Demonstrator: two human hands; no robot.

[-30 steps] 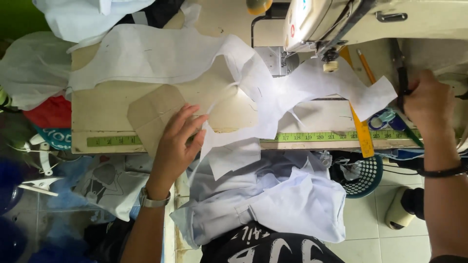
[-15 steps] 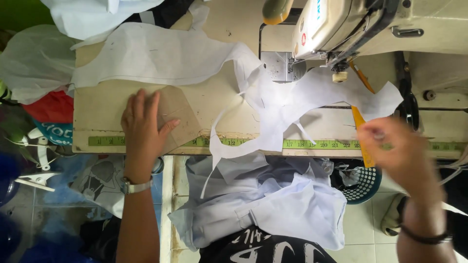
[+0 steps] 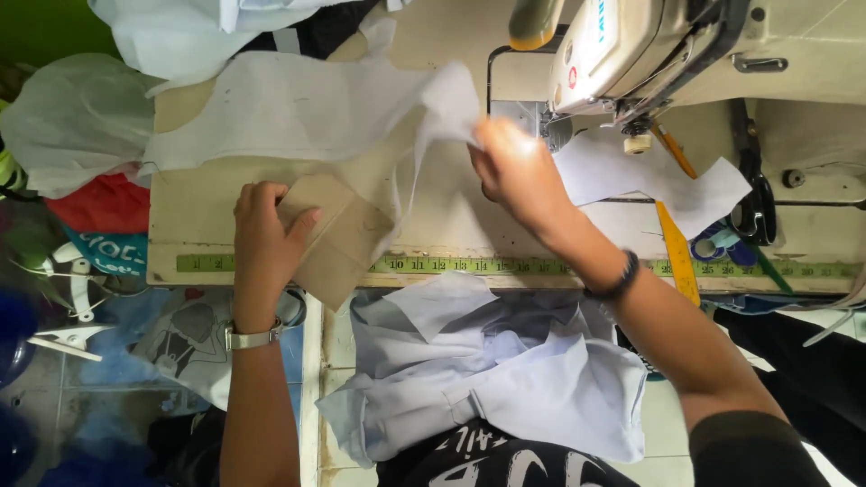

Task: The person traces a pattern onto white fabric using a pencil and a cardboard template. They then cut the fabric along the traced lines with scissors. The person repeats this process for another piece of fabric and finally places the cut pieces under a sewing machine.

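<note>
Two hands share a positioning step: the left hand (image 3: pixel 263 236) presses flat and open on the brown cardboard template (image 3: pixel 338 236) at the table (image 3: pixel 194 212) front, while the right hand (image 3: pixel 516 169) pinches the white fabric piece (image 3: pixel 298 106) lifted beside the sewing machine (image 3: pixel 649 50), which likely needs laying smooth over the template.

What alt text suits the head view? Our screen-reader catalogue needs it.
At a sewing table, the left hand rests on a brown cardboard pattern while the right hand lifts white fabric beside the sewing machine.
</note>
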